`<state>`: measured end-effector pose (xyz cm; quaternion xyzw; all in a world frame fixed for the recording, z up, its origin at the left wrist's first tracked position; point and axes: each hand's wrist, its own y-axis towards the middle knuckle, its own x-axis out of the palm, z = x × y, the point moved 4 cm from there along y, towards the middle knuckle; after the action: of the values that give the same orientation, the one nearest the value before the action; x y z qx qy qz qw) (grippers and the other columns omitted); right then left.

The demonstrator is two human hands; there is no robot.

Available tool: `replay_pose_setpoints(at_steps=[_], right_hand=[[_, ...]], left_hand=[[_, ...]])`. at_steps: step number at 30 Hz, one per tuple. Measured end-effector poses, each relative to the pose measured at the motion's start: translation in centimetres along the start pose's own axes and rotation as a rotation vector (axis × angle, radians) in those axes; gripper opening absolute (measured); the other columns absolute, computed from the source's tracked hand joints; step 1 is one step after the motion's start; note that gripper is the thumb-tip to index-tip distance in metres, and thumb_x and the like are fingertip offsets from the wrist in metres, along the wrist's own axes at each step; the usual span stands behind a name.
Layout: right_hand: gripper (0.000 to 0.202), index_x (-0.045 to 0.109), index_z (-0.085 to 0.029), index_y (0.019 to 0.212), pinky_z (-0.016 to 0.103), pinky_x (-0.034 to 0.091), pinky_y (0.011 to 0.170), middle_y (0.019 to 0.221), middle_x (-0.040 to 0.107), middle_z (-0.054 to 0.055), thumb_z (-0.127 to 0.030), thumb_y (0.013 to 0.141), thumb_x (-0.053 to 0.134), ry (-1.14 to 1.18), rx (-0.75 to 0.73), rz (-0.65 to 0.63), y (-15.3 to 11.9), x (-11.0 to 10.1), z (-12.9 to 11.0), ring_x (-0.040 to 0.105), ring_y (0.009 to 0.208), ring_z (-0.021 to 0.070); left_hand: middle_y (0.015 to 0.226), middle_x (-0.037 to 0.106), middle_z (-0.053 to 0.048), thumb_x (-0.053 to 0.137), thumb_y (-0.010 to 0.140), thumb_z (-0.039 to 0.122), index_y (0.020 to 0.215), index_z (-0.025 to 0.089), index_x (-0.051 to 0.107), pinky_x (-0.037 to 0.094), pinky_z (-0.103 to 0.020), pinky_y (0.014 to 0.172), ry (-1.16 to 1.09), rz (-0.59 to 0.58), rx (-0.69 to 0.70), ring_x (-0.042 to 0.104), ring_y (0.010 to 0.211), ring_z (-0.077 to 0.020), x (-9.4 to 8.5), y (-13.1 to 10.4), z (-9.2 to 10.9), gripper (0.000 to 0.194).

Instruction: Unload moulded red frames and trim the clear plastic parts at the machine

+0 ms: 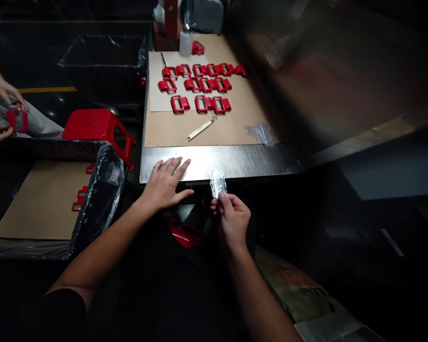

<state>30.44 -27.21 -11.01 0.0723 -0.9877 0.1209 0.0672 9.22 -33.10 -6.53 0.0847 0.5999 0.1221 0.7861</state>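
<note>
1. Head view, nearest: a printed sack [288, 275] at lower right, partly lost in shadow.
2. Pinched between thumb and fingers of the right hand [233, 216]: a shiny clear film piece [218, 182], upper end overlapping the table's front edge in view.
3. Spread palm-down at that edge, grasping nothing: the left hand [162, 185]; cannot tell whether touching.
4. Along the front of the worktable [242, 161], a bare metal strip, brightly lit near the left hand.
5. To the left, a plastic-lined crate [110, 178], with cardboard [39, 199] and a few red parts inside.
6. Beyond the strip, a brown cardboard sheet [248, 104] bearing a slim cream tool [200, 129] and crumpled clear plastic [263, 134].
7. Farther, three uneven rows of red frames [180, 104], partly over a paler sheet [156, 102].
8. Past the crate, a red stool [89, 124]; beside it, a co-worker's hands [12, 92] holding a red piece [20, 119].
9. At the table's far end, a white bottle [186, 43]; off left, a dark lined bin [102, 88] and yellow floor line [47, 89] in a dim room.
</note>
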Motion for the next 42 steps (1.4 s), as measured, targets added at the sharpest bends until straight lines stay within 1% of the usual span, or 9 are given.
replay_pose_setpoints(at_steps=[3, 5, 10, 14, 22, 32, 36, 39, 42], right_hand=[[0.026, 0.071, -0.016, 0.078, 0.021, 0.046, 0.053, 0.068, 0.070, 0.003, -0.040, 0.086, 0.077, 0.040, 0.103, -0.126, -3.5, -3.9, -0.1, 0.061, 0.057, 0.0110], [0.024, 0.072, -0.016, 0.079, 0.020, 0.045, 0.051, 0.068, 0.069, 0.002, -0.039, 0.088, 0.076, 0.085, 0.194, -0.174, -6.4, -6.3, 0.0, 0.060, 0.056, 0.0103], [0.024, 0.073, -0.017, 0.078, 0.019, 0.045, 0.051, 0.065, 0.068, 0.003, -0.038, 0.088, 0.077, 0.181, 0.401, -0.165, -12.6, -9.7, 1.0, 0.059, 0.053, 0.0093], [0.023, 0.074, -0.017, 0.079, 0.019, 0.045, 0.052, 0.064, 0.069, 0.003, -0.038, 0.087, 0.077, 0.209, 0.461, -0.130, -14.9, -11.1, 1.8, 0.060, 0.054, 0.0092], [0.020, 0.075, -0.018, 0.079, 0.020, 0.046, 0.053, 0.065, 0.069, 0.003, -0.035, 0.089, 0.076, 0.153, 0.430, -0.134, -16.2, -12.6, 2.5, 0.060, 0.056, 0.0101], [0.019, 0.073, -0.020, 0.079, 0.020, 0.046, 0.054, 0.067, 0.069, 0.002, -0.033, 0.092, 0.072, 0.138, 0.327, -0.167, -16.2, -11.5, 1.8, 0.058, 0.058, 0.0102], [0.020, 0.073, -0.019, 0.077, 0.020, 0.045, 0.055, 0.066, 0.068, 0.001, -0.033, 0.092, 0.072, 0.091, 0.282, -0.074, -16.2, -11.4, 1.7, 0.057, 0.058, 0.0093], [0.021, 0.071, -0.019, 0.077, 0.020, 0.045, 0.058, 0.066, 0.066, 0.000, -0.031, 0.094, 0.070, 0.013, 0.252, 0.018, -16.2, -11.9, 2.0, 0.056, 0.059, 0.0089], [0.021, 0.071, -0.019, 0.077, 0.023, 0.046, 0.060, 0.069, 0.065, 0.000, -0.031, 0.095, 0.068, -0.104, 0.190, 0.041, -16.2, -12.4, 2.0, 0.057, 0.062, 0.0106]], left_hand=[[0.140, 0.058, -0.016, 0.064, 0.098, 0.038, 0.134, 0.018, 0.059, 0.037, -0.049, 0.111, -0.197, 0.195, -0.013, 0.053, 0.131, -0.0331, 0.0, -1.1, 1.5, 0.042], [0.113, 0.070, -0.010, 0.063, 0.098, 0.029, 0.111, 0.018, 0.069, 0.045, -0.041, 0.099, -0.475, 0.212, -0.025, 0.064, 0.107, -0.0257, 0.5, -2.5, 3.5, 0.017], [0.099, 0.071, -0.006, 0.067, 0.096, 0.025, 0.100, 0.017, 0.073, 0.052, -0.027, 0.082, -1.235, -0.228, -0.119, 0.067, 0.090, -0.0176, 3.5, -6.1, 10.3, 0.011], [0.097, 0.072, -0.006, 0.070, 0.095, 0.026, 0.097, 0.017, 0.073, 0.052, -0.029, 0.087, -1.457, -0.365, -0.259, 0.067, 0.093, -0.0190, 5.3, -8.2, 13.3, 0.010], [0.090, 0.071, -0.005, 0.071, 0.094, 0.027, 0.090, 0.015, 0.072, 0.051, -0.028, 0.082, -1.554, -0.443, -0.354, 0.065, 0.084, -0.0168, 6.8, -9.3, 14.1, 0.013], [0.078, 0.068, -0.004, 0.077, 0.087, 0.026, 0.079, 0.014, 0.070, 0.050, -0.025, 0.073, -1.876, -0.479, -0.554, 0.062, 0.074, -0.0149, 8.3, -10.5, 14.7, 0.016], [0.074, 0.065, -0.002, 0.076, 0.088, 0.026, 0.078, 0.015, 0.069, 0.046, -0.022, 0.067, -1.876, -0.303, -0.690, 0.058, 0.067, -0.0120, 9.2, -11.7, 15.5, 0.016], [0.083, 0.067, -0.004, 0.073, 0.090, 0.019, 0.083, 0.015, 0.071, 0.049, -0.025, 0.077, -1.524, -0.083, -0.483, 0.061, 0.079, -0.0140, 7.9, -11.5, 15.2, 0.008], [0.086, 0.068, -0.004, 0.071, 0.091, 0.016, 0.085, 0.016, 0.071, 0.050, -0.027, 0.082, -1.420, -0.028, -0.349, 0.063, 0.082, -0.0151, 6.8, -11.2, 14.9, 0.006]])
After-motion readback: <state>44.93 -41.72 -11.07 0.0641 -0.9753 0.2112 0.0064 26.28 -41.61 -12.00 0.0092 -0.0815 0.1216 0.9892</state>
